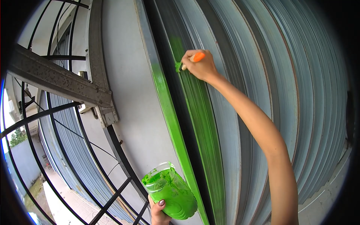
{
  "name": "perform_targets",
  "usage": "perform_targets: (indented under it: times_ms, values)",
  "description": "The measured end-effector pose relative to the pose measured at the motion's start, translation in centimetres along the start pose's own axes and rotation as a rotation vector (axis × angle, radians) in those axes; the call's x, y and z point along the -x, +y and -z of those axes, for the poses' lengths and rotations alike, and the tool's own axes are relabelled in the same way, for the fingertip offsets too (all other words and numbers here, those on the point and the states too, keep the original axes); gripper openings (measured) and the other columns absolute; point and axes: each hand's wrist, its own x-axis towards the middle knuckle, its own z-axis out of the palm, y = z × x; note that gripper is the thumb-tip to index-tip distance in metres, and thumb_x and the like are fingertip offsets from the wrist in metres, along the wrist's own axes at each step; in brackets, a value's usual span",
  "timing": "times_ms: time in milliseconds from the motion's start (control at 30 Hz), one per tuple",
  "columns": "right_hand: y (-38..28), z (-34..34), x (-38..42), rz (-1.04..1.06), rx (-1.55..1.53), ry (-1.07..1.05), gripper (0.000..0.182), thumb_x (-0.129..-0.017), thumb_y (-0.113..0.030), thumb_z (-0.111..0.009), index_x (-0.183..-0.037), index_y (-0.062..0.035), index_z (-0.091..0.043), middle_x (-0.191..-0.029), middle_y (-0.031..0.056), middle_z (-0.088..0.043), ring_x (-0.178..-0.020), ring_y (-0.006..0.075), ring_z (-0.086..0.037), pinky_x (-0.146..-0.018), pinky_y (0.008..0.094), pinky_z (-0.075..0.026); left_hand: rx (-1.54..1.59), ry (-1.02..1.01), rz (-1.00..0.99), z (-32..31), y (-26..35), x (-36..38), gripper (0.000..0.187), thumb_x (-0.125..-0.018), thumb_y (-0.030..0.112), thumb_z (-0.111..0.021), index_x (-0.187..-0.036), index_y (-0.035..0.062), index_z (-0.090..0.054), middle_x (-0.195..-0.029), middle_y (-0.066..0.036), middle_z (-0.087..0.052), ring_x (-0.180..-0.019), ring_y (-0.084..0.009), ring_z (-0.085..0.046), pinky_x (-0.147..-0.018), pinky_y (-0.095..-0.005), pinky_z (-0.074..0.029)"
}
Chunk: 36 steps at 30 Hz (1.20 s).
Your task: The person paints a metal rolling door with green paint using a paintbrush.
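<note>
Right hand pinches the brush low near its bristles, presumably for control against the ribbed metal panel; left hand clasps the jar of green paint mouth up beside the green edge strip, likely preventing spills.

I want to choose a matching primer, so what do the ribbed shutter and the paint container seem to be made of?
The ribbed shutter looks like grey metal, dull with a slight sheen and rust-brown edges. The paint container seems clear and glossy, its rim see-through; plastic or glass, I cannot tell.
</note>
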Motion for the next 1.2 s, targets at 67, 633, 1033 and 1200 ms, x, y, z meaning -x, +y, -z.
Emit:
perform_targets:
  times_ms: [67,633,1033,1200]
  values:
    - [0.9,0.0,3.7,0.071,0.076,-0.117,0.015,-0.075,-0.012,-0.059,-0.062,-0.0063,-0.065,-0.053,0.0049,-0.062,-0.046,0.0175,-0.058,-0.047,0.0294,-0.044,-0.01,-0.006,0.012,0.5,0.0,0.0,0.082,-0.069,0.036,-0.07,-0.134,-0.0018,-0.039,-0.123,-0.022,-0.052,-0.109,-0.0378,-0.056,-0.091,-0.0496,-0.048]
    - [0.2,0.4,-1.0,0.025,-0.124,0.074,0.021,-0.078,-0.014,-0.055,-0.06,-0.0059,-0.062,-0.055,0.0031,-0.065,-0.05,0.0137,-0.063,-0.049,0.0268,-0.046,0.109,-0.056,0.05,-5.1,0.5,-1.1,0.069,-0.066,0.019,-0.072,-0.124,-0.007,-0.044,-0.107,-0.017,-0.059,-0.093,-0.0268,-0.062,-0.08,-0.0377,-0.053]
    - [-1.4,1.1,4.4,-0.05,0.069,-0.442,0.026,-0.074,-0.012,-0.053,-0.048,-0.0082,-0.051,-0.051,0.0022,-0.062,-0.047,0.0144,-0.059,-0.05,0.0269,-0.044,-0.019,-0.079,0.065,-2.4,-0.2,-0.9,0.075,-0.071,0.037,-0.067,-0.131,-0.0024,-0.045,-0.122,-0.021,-0.055,-0.105,-0.0362,-0.058,-0.09,-0.0459,-0.049]
    - [0.4,-0.8,-2.0,0.159,0.026,0.133,0.024,-0.077,-0.016,-0.053,-0.055,-0.0077,-0.059,-0.053,0.0011,-0.063,-0.047,0.0148,-0.06,-0.048,0.0298,-0.046,0.104,-0.052,0.104,-3.3,0.1,-0.7,0.075,-0.066,0.019,-0.073,-0.129,-0.0043,-0.04,-0.113,-0.017,-0.057,-0.098,-0.0282,-0.061,-0.083,-0.0393,-0.052]
